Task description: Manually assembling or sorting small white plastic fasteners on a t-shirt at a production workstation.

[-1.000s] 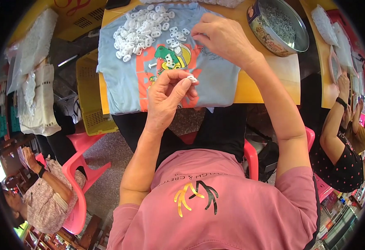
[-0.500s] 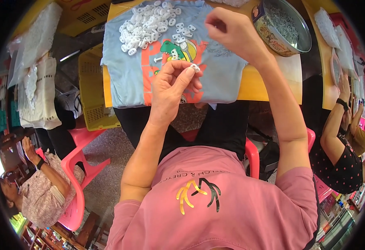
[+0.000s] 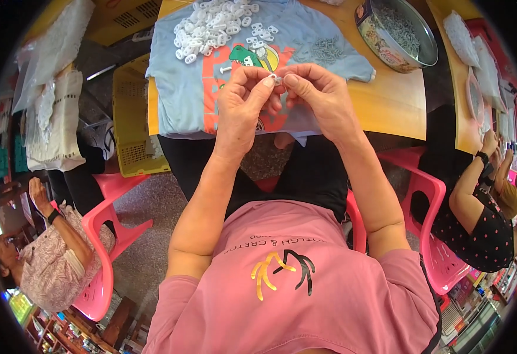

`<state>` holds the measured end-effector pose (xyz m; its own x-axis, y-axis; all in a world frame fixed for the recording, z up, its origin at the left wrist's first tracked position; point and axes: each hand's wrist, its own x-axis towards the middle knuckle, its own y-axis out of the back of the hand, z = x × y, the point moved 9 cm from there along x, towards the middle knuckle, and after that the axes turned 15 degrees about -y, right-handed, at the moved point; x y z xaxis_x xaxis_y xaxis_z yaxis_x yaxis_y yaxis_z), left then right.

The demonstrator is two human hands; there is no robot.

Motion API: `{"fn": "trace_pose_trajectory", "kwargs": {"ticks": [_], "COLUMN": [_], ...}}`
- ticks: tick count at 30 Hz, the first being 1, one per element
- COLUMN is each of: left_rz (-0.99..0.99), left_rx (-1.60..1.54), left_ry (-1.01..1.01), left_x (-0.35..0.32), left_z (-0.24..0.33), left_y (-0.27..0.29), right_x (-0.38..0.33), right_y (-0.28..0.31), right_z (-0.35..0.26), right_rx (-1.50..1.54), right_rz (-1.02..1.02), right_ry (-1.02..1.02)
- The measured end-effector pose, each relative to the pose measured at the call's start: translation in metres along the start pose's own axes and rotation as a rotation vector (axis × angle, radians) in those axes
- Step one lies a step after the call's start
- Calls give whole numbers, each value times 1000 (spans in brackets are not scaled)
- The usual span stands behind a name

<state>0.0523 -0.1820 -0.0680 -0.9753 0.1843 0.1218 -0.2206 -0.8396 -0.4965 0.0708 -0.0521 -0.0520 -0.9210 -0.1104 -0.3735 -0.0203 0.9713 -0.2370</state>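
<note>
My left hand (image 3: 242,106) pinches a small white plastic piece (image 3: 272,76) between thumb and forefinger. My right hand (image 3: 322,97) meets it fingertip to fingertip, closed on what looks like a small grey screw (image 3: 278,80), mostly hidden by the fingers. Both hands are over a folded blue T-shirt (image 3: 179,112) with a dinosaur print, spread on the table. Beyond them lie a large heap of white plastic pieces (image 3: 211,29), a smaller cluster of them (image 3: 261,35) and a pile of grey screws (image 3: 324,49). A single white peg-like piece (image 3: 225,69) rests left of my fingers.
A round tin (image 3: 397,35) of grey screws stands at the right on the yellow table (image 3: 388,112). Left of the table is a yellow crate (image 3: 134,130). Pink chairs (image 3: 102,253) and seated people (image 3: 63,259) are at both sides.
My right hand has come from above the screw pile down and left to my left hand, its fingertips now at the white piece. My left hand still holds that piece.
</note>
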Motion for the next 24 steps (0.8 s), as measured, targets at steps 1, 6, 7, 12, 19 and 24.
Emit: {"fn": "trace_pose_trajectory", "kwargs": {"ticks": [1, 6, 7, 12, 19, 24], "left_rz": [-2, -3, -1, -16, -20, -16], "left_rx": [-5, -8, -11, 6, 4, 16], "left_ry": [-7, -14, -15, -20, -30, -39], "left_x": [0, 0, 0, 0, 0, 0], "left_z": [0, 1, 1, 1, 2, 3], "left_y": [0, -1, -1, -3, -3, -3], "right_x": [1, 4, 4, 4, 1, 2], "right_y": [2, 7, 7, 5, -6, -5], "right_z": [3, 8, 9, 10, 1, 3], "right_rx": [68, 159, 197, 154, 8, 27], "right_rz": [12, 61, 75, 134, 135, 142], "right_ry": [-2, 6, 5, -1, 56, 61]}}
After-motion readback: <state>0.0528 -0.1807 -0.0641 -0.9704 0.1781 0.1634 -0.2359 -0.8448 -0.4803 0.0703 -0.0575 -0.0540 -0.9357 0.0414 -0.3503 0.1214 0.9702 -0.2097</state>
